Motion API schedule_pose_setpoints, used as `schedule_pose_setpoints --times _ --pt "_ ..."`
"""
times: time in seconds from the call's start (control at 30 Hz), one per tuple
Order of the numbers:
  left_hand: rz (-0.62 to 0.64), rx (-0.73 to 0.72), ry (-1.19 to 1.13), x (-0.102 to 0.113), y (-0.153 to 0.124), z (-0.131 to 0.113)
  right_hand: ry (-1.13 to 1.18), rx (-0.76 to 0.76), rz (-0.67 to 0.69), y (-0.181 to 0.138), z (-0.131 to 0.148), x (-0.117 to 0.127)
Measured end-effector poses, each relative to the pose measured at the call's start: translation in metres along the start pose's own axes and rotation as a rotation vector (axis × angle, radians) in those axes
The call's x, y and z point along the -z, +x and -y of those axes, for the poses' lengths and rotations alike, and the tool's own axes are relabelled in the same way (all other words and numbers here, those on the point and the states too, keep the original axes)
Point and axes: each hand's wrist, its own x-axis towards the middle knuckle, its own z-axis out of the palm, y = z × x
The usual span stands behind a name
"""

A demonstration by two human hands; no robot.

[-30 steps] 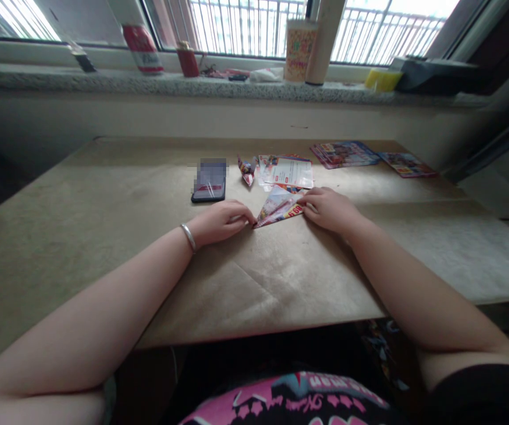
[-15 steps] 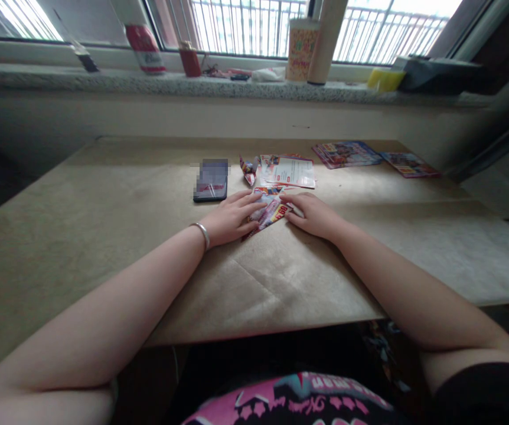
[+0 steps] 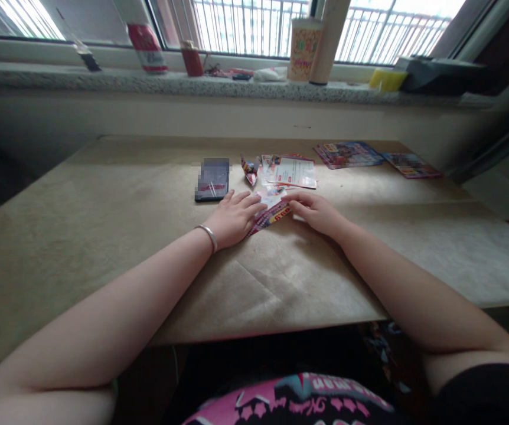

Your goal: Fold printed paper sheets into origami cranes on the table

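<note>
A colourful printed leaflet, partly folded, lies on the table between my hands; its white side and a printed strip with red digits show. My left hand, with a silver bangle at the wrist, rests on the leaflet's left part with fingers spread. At the right end, my right hand pinches the leaflet's edge between thumb and fingers. Just beyond are a small folded paper piece and a loose pile of printed sheets. A dark phone-like device lies past my left fingertips.
More printed leaflets lie at the table's back right, with another group beside them. On the stone windowsill stand a red can, a red bottle, a patterned cup and a yellow object.
The leaflet now shows more white beside a narrower printed strip. My left hand has shifted slightly over it, and my right fingers have closed at its right edge.
</note>
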Motion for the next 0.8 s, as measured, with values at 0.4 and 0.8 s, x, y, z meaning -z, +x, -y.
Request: schedule_pose_setpoints --times 0.4,0.8 --pt "0.061 -0.008 -0.112 0.003 0.002 -0.002 -0.273 0.080 0.087 -0.006 0.005 0.007" --pt "0.002 0.151 -0.214 0.001 0.007 0.005 -0.449 0.231 0.216 -0.003 -0.004 0.009"
